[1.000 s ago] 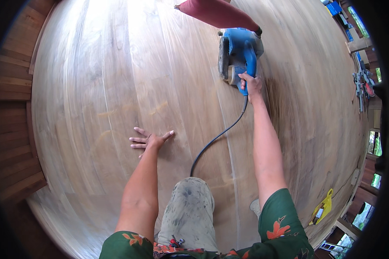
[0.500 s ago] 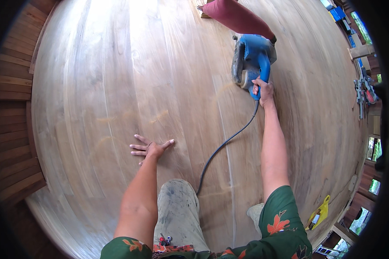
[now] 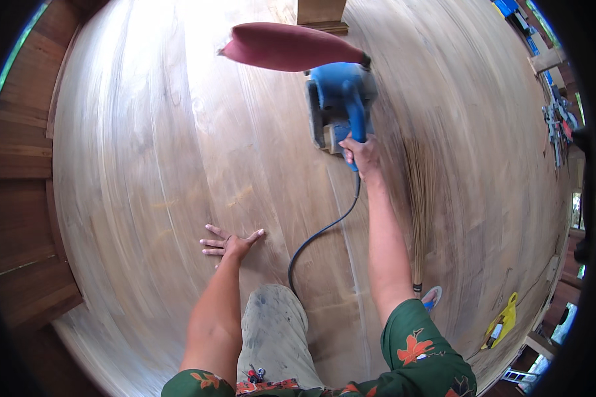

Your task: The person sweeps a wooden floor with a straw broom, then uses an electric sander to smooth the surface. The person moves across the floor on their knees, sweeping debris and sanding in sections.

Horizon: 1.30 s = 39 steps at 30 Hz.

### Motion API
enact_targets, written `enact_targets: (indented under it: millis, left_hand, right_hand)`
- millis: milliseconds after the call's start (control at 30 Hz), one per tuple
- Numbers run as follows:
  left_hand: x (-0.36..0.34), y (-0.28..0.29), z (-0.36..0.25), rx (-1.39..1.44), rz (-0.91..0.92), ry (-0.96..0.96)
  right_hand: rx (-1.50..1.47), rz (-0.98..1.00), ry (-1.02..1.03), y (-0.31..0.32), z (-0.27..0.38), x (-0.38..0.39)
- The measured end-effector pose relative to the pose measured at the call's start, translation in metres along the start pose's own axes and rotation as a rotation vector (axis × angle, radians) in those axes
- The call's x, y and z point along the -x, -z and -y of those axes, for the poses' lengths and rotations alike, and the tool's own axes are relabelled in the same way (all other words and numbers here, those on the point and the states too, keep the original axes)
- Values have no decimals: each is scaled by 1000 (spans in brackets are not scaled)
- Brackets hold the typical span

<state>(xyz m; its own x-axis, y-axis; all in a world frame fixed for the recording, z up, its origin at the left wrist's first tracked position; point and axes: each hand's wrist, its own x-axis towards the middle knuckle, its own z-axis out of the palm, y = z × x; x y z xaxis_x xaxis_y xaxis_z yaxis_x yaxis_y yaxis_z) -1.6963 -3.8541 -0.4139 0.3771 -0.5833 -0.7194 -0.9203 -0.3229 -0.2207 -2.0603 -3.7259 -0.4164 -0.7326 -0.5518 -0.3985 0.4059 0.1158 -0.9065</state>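
Note:
My right hand (image 3: 363, 156) is wrapped round the rear handle of a blue belt sander (image 3: 332, 89), ahead and right of centre on the wood-plank floor (image 3: 179, 311). A maroon dust bag (image 3: 291, 47) sticks out leftward from the sander's far end. From its handle a dark cord (image 3: 319, 231) curves back toward my knee. The sander is slightly blurred, and I cannot tell whether its belt touches the planks. Lying on the floor with fingers spread, my left hand (image 3: 232, 243) holds nothing. Pale dust streaks mark the planks just beyond it.
A stick broom (image 3: 418, 205) lies right of my right forearm, beside a slipper (image 3: 432, 299). A wooden post (image 3: 321, 12) stands beyond the dust bag. Plank walling (image 3: 16, 225) rises on the left. At right are a yellow bag (image 3: 502, 323) and metal tools (image 3: 559, 126).
The sander has moved left with my right hand, and its dust bag has swung out to the left. The broom and slipper have come into view. My left hand stays on the floor.

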Motion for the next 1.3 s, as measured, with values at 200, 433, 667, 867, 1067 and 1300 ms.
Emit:
enact_targets:
  millis: [200,433,667,867,1067,1300]
  left_hand:
    - [-10,-1,6,-28,-25,-56]
    - [-12,-2,9,-40,-22,-76]
    - [-18,-3,12,-70,-34,-70]
    - [-18,-27,13,203,-279,-58]
    - [-12,-68,-11,80,-773,71]
    - [-10,-68,-11,117,-762,80]
  right_hand:
    - [271,-38,134,-67,-14,-18]
    - [359,-121,160,-136,2,-46]
    - [403,-18,128,-144,3,-36]
    - [426,-25,110,-109,-17,38]
    - [378,-98,131,-73,-25,108]
    - [345,-127,148,-93,-14,79]
